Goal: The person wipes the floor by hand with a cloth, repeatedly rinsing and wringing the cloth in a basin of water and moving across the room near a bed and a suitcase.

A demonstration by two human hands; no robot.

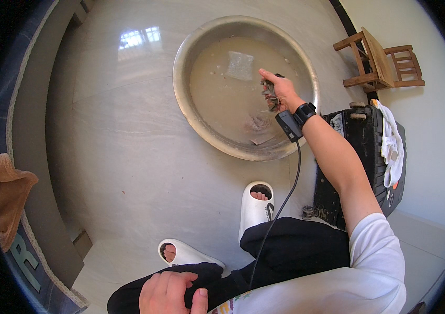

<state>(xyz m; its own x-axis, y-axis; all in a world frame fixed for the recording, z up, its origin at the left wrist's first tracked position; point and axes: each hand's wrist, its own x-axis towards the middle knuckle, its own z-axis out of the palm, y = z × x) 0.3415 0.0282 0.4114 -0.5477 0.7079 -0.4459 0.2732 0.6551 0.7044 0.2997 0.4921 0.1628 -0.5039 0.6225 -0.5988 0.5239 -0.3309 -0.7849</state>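
Suitcase (358, 167) beside basin (183, 91); chair (378, 58) nearby; right hand (286, 92) grips cloth (271, 97).

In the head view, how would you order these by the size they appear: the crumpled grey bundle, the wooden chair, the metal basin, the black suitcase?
1. Metal basin
2. Black suitcase, partly hidden by the right arm
3. Wooden chair
4. Crumpled grey bundle, in the right hand
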